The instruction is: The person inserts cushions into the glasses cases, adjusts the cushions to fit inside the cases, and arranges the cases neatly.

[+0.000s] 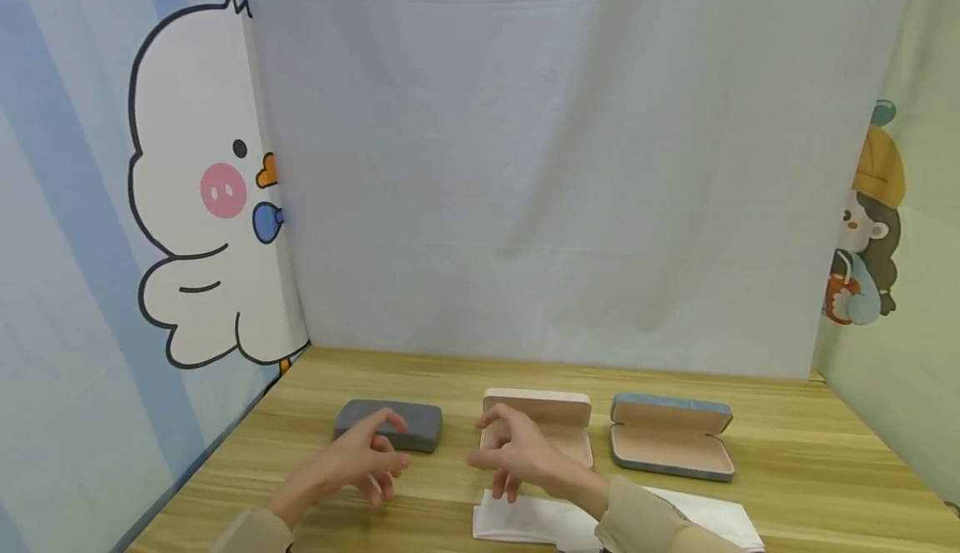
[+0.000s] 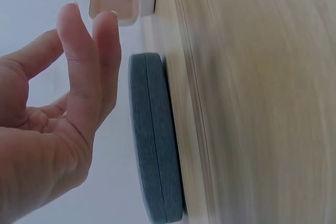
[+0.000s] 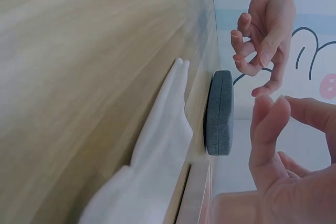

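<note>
My left hand (image 1: 367, 457) hovers at the near side of a closed grey glasses case (image 1: 420, 428), its fingers loosely bent with nothing between them. In the left wrist view a gap separates that hand (image 2: 79, 93) from the case (image 2: 155, 140). My right hand (image 1: 517, 449), also empty and loosely bent, is in front of an open white glasses case (image 1: 536, 407) with a pink lining and partly hides it. The two hands face each other, apart, above the table.
Right of the white case stands an open blue glasses case (image 1: 672, 449) with a pinkish lining. White cloth (image 1: 532, 521) lies on the wooden table (image 1: 810, 470) below my right forearm, which covers part of it. A pale curtain (image 1: 555, 161) hangs behind.
</note>
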A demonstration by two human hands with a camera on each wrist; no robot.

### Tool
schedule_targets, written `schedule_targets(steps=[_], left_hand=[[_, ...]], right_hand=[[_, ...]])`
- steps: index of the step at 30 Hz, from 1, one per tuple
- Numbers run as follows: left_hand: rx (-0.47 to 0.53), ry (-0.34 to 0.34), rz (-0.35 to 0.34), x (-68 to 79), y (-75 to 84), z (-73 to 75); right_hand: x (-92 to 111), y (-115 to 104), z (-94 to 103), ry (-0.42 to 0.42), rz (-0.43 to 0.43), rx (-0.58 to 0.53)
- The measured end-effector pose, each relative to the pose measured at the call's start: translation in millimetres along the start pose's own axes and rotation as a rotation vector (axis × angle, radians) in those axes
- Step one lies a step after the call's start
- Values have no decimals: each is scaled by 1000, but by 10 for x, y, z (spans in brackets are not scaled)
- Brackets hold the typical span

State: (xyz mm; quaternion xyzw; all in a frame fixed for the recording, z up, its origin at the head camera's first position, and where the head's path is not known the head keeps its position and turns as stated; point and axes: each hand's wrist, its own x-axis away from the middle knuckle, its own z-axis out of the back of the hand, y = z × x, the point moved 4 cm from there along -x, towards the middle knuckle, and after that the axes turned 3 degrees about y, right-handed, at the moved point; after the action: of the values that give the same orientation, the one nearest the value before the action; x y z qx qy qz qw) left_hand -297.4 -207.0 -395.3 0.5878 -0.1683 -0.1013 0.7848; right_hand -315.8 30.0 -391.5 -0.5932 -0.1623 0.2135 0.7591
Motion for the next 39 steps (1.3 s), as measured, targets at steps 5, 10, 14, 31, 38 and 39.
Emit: schedule_targets(steps=[5,10,14,31,38,39], left_hand=[[19,-6,-4,-24,16,-101],[36,-27,-12,-32,35,-233],[61,-47,-8,-45,39,-345],[118,-116,-16,-151,-24,-651],[128,-129,-8,-188,-65,-798],[130,-127,-3,-193,-74,-823]], right_hand=[[129,17,86,0,-11,-4],[270,85,205,2,-19,-24],[397,154,332,-8,-34,-47],[851,374,887,36,-90,-27],[969,490,958,26,-128,-24],[982,507,964,26,-131,-22]])
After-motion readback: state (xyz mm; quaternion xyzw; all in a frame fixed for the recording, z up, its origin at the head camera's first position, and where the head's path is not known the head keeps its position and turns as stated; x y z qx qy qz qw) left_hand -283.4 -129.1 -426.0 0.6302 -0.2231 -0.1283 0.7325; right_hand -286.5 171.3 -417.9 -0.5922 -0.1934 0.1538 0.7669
